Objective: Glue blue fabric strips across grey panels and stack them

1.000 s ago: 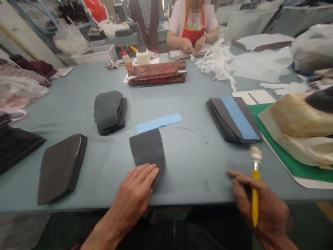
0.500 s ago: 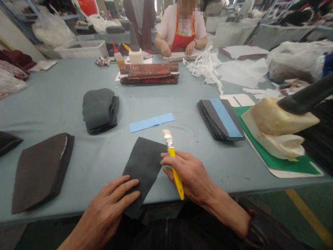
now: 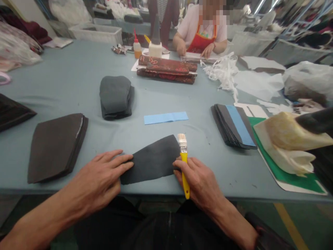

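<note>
A dark grey fabric piece (image 3: 153,159) lies crosswise at the table's near edge. My left hand (image 3: 100,178) rests flat on its left end, fingers stretched out. My right hand (image 3: 200,180) presses the piece's right end and holds a yellow-handled brush (image 3: 184,163), bristles pointing away from me. A light blue strip (image 3: 165,117) lies just beyond the piece.
A stack of dark brown cut pieces (image 3: 56,146) sits at the left, a folded grey stack (image 3: 116,97) behind. A dark stack with a blue strip (image 3: 234,125) is at the right, beside a green board (image 3: 288,173) and a glue-crusted container (image 3: 286,139). A person (image 3: 203,34) works opposite.
The fabric piece has turned from pointing away from me to lying crosswise along the table edge. My right hand came in with the brush from the right and now rests on the piece's right end.
</note>
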The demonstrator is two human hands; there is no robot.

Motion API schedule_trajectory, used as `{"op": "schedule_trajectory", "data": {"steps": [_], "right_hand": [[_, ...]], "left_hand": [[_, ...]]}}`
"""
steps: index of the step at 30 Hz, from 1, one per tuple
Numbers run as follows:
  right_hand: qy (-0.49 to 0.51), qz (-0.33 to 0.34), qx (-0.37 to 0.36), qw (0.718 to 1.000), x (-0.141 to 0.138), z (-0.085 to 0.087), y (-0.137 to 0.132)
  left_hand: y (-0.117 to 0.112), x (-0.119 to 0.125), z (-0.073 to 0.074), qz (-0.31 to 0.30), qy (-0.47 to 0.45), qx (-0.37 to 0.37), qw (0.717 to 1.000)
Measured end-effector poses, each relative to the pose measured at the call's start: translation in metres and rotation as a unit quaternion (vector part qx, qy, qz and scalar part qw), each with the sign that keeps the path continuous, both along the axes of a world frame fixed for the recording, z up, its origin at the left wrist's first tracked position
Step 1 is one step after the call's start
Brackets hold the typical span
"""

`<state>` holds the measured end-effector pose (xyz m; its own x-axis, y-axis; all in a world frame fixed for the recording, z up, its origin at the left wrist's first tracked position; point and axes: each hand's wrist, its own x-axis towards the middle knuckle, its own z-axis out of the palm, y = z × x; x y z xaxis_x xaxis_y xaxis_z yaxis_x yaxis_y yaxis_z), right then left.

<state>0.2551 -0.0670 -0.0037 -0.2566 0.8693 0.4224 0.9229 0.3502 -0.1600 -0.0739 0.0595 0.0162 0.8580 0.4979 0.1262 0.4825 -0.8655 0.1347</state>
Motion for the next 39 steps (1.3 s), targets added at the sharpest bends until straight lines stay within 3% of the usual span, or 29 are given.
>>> {"op": "schedule_trajectory", "data": {"steps": [6, 11, 15, 20, 24, 31, 39], "right_hand": [[0.012, -0.056, 0.007, 0.998, -0.017, -0.003, -0.018], [0.016, -0.054, -0.003, 0.998, -0.014, -0.003, -0.025], [0.019, -0.066, -0.002, 0.998, -0.012, -0.002, -0.034], [0.048, -0.073, -0.002, 0.996, -0.011, 0.009, -0.034], [0.071, -0.051, 0.02, 0.996, -0.012, 0.015, -0.013], [0.107, 0.021, -0.027, 0.994, -0.018, -0.013, 0.028], [0.126, -0.016, -0.064, 0.99, -0.004, -0.023, 0.018]], "left_hand": [[-0.025, 0.044, -0.009, 0.153, -0.029, 0.058, 0.986], [-0.049, 0.1, -0.027, 0.109, -0.09, 0.04, 0.989], [-0.049, 0.122, -0.045, 0.103, -0.067, 0.048, 0.991], [-0.048, 0.122, -0.047, 0.106, -0.048, 0.044, 0.992], [-0.049, 0.122, -0.041, 0.104, -0.036, 0.033, 0.993], [-0.052, 0.126, -0.038, 0.105, -0.035, 0.045, 0.993], [-0.048, 0.096, -0.044, 0.15, -0.039, 0.075, 0.985]]}}
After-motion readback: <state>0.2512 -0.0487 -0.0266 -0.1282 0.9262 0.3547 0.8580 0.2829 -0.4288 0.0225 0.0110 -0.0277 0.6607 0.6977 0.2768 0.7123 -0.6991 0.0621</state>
